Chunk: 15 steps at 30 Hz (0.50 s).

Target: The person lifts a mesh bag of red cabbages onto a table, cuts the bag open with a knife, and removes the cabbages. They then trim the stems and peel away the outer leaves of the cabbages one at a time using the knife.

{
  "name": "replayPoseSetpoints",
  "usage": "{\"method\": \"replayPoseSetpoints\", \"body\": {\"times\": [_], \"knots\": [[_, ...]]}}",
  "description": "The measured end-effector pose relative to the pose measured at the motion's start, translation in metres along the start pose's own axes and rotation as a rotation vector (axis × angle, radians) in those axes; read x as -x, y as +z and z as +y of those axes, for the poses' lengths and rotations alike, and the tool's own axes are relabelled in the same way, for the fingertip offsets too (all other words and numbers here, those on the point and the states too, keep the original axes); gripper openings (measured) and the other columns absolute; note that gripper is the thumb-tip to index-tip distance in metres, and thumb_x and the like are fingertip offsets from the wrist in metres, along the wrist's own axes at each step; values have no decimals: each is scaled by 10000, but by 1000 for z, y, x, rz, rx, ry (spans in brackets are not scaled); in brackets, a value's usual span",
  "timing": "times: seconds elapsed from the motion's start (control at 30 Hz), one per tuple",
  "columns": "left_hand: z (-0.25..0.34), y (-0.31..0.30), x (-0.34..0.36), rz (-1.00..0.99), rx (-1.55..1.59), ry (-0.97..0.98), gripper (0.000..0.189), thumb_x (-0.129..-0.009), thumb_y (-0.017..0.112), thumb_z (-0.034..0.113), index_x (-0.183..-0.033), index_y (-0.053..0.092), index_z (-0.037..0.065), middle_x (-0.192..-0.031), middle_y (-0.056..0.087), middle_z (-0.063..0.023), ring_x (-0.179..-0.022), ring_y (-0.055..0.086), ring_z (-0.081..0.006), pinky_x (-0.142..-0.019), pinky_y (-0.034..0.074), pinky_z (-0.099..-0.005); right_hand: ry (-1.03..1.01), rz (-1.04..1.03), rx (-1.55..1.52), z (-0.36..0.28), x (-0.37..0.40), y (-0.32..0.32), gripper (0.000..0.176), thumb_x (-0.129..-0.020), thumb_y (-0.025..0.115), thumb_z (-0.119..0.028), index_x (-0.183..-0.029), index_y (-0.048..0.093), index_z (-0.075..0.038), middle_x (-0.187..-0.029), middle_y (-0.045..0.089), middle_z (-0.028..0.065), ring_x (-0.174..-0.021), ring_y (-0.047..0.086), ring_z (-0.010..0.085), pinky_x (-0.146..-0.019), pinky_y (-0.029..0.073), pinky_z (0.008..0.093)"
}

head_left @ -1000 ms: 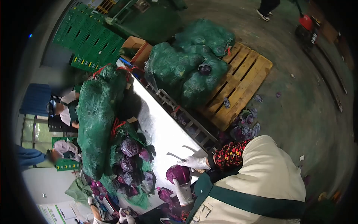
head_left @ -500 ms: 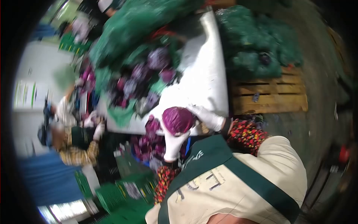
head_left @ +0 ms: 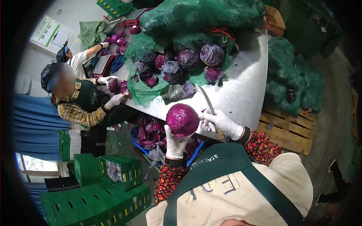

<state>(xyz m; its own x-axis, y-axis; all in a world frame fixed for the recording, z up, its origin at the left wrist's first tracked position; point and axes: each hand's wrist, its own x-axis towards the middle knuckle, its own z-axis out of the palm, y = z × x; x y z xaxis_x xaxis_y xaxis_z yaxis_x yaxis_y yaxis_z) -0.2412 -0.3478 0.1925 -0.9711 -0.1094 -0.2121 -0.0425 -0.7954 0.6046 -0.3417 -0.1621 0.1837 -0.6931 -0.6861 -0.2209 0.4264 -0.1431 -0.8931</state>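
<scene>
A peeled, glossy purple cabbage [head_left: 182,120] rests in my left hand [head_left: 175,145], whose gloved fingers cup it from below. My right hand [head_left: 225,123], also in a white glove, is closed around a knife [head_left: 208,99] just right of the cabbage. Its long, slightly curved blade points up and away over the table, while the wooden handle end shows below the fingers. A small purple scrap lies by the right fingertips. Under the left hand, a blue bin [head_left: 194,154] holds loose purple leaves [head_left: 152,132].
Several cabbages [head_left: 188,59] lie on green netting across the metal table [head_left: 247,75]. Full net sacks [head_left: 203,15] stand behind them, and more sit on a wooden pallet [head_left: 288,126] at right. Two co-workers [head_left: 85,98] handle cabbages at left. Green crates [head_left: 94,203] fill the lower left.
The view has shifted and sharpened. My right hand has moved from against the cabbage to slightly apart from it, and the knife now shows clearly. My left hand still holds the cabbage.
</scene>
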Motion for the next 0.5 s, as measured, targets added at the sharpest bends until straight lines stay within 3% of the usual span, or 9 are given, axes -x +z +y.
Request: {"method": "replayPoseSetpoints", "body": {"times": [0.07, 0.1, 0.2, 0.23, 0.33, 0.37, 0.47, 0.5], "knots": [[12, -14, -7, -115, 216, -100, 851, -822, 534, 673, -1418, 310, 109, -1396, 398, -184, -1278, 428, -366, -1042, 396, -516, 3, 15, 62, -9, -1, 11, 293, -978, 513, -270, -993, 571, 17, -719, 654, 91, -447, 507, 65, -486, 453, 193], [14, -22, -11, -87, 140, -76, 847, -828, 508, 685, -1420, 304, 114, -1401, 391, -191, -1273, 431, -376, -1016, 415, -530, 15, 26, 31, -8, -4, 15, 281, -975, 514, -262, -981, 573, 12, -714, 648, 84, -449, 506, 64, -498, 456, 198], [24, -41, -24, -392, 506, -245, 873, -795, 562, 674, -1422, 274, 140, -1409, 383, -184, -1244, 461, -363, -999, 407, -569, 114, 52, 11, -10, 3, 29, 234, -968, 497, -223, -985, 575, -3, -728, 648, 77, -478, 506, 66, -518, 439, 196], [21, -43, -25, -260, -258, 147, 827, -813, 590, 581, -1421, 275, 118, -1407, 396, -164, -1239, 464, -320, -965, 444, -481, 128, 25, 42, -5, 4, 30, 226, -964, 500, -214, -1001, 569, -2, -736, 649, 82, -489, 514, 70, -520, 441, 194], [17, -43, -38, -168, -809, 513, 700, -851, 632, 270, -1411, 258, 77, -1405, 413, -139, -1250, 452, -232, -959, 450, -337, 170, -23, 71, 4, 8, 31, 221, -956, 509, -200, -1034, 558, 1, -754, 651, 91, -509, 532, 78, -520, 444, 192], [16, -58, -42, -162, -384, 270, 801, -780, 700, 356, -1409, 263, 121, -1377, 430, -102, -1226, 477, -231, -1012, 401, -406, 197, -40, 60, 5, 9, 30, 226, -952, 516, -195, -1053, 552, 3, -765, 652, 95, -519, 540, 82, -518, 447, 192], [11, -78, -55, -22, -362, 132, 879, -724, 747, 437, -1399, 256, 160, -1299, 482, -80, -1171, 522, -238, -1036, 397, -443, 259, 18, 59, 2, 6, 27, 245, -946, 523, -183, -1093, 541, 13, -793, 654, 98, -527, 550, 89, -510, 449, 191], [11, -84, -58, -132, -753, 325, 872, -736, 724, 478, -1401, 265, 151, -1300, 484, -102, -1169, 526, -264, -1000, 436, -466, 234, 29, 64, -3, 3, 27, 258, -945, 523, -178, -1114, 540, 16, -812, 657, 93, -523, 541, 80, -501, 446, 189]]}}
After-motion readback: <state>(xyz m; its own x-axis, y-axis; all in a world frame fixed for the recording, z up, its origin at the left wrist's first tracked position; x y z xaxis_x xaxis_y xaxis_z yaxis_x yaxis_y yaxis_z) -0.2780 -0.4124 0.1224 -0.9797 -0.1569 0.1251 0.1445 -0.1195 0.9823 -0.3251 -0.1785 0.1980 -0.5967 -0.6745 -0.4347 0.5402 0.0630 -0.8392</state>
